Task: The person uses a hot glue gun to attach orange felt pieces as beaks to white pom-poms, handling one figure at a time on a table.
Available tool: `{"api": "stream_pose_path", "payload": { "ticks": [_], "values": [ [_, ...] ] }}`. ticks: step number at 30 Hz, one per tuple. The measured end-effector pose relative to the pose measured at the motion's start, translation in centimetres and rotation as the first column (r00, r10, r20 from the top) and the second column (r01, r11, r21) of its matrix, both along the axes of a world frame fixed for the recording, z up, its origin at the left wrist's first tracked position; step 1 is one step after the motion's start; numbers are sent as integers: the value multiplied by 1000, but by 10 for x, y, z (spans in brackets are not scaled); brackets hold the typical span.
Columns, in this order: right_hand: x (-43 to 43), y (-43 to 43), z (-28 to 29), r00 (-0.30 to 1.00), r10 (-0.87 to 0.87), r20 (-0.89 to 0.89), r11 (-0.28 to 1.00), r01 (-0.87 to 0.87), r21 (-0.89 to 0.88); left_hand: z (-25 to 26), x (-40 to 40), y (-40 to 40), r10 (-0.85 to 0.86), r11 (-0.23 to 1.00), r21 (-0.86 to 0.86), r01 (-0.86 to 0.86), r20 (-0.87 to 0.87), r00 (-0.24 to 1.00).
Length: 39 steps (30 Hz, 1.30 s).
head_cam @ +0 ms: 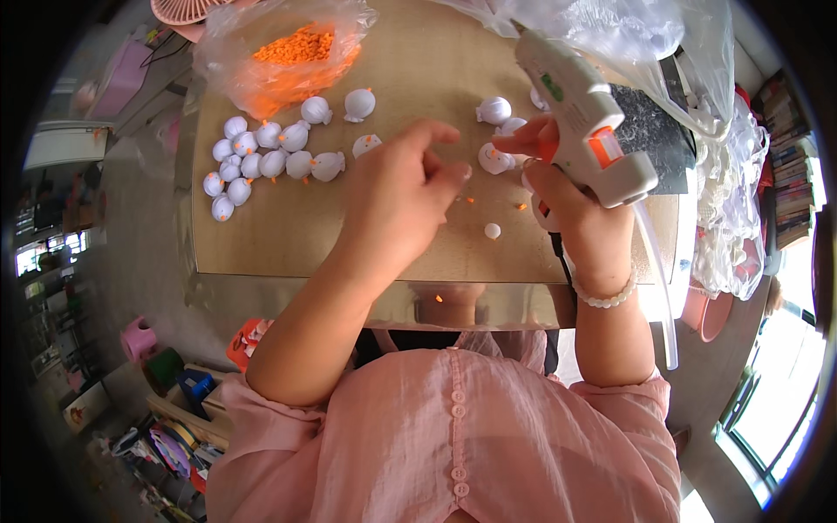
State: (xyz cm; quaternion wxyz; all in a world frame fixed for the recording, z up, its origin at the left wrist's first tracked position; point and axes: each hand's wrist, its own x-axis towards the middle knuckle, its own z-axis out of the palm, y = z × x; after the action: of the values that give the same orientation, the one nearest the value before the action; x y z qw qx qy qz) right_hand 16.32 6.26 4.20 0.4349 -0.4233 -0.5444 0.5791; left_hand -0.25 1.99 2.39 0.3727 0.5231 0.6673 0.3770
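Observation:
My right hand [569,189] is closed around the handle of a white hot glue gun [569,98], whose nozzle points to the upper left and whose clear glue stick hangs out behind. My left hand [412,183] is raised over the middle of the table, thumb and forefinger apart; no held thing shows. White cloth-covered balls [294,137], several with small orange beaks and drawn faces, lie left of it. More such balls [494,158] lie between my hands. Close to the front, a small white ball [492,230] lies near orange bits [521,206].
A clear plastic bag of orange pieces [297,49] stands at the table's back left. Plastic bags [628,33] cover the back right, beside a dark board [644,131]. A black cord runs over the front edge [484,304]. A pink bin [709,317] stands at the right.

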Motion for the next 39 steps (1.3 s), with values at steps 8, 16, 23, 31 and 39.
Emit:
{"api": "stream_pose_path", "payload": {
  "ticks": [8, 16, 23, 31, 39],
  "values": [
    [8, 5, 8, 998, -66, 22, 998, 65, 20, 0, 18, 0, -52, 992, 107, 70, -167, 985],
    [12, 8, 5, 994, -104, -18, 994, 105, 40, -10, 22, 3, -10, 979, 192, 68, -290, 957],
    [19, 12, 5, 933, -105, 344, 994, 102, 26, -10, -22, -3, 170, 969, 243, -39, -543, 823],
    [3, 3, -13, 929, -56, 365, 992, 11, 124, 8, -22, -21, 171, 981, 116, -153, -163, 972],
    [-2, -4, -10, 989, 26, 148, 943, -73, 325, 9, -27, -25, 101, 992, -125, 29, 901, 422]
  ]
}}
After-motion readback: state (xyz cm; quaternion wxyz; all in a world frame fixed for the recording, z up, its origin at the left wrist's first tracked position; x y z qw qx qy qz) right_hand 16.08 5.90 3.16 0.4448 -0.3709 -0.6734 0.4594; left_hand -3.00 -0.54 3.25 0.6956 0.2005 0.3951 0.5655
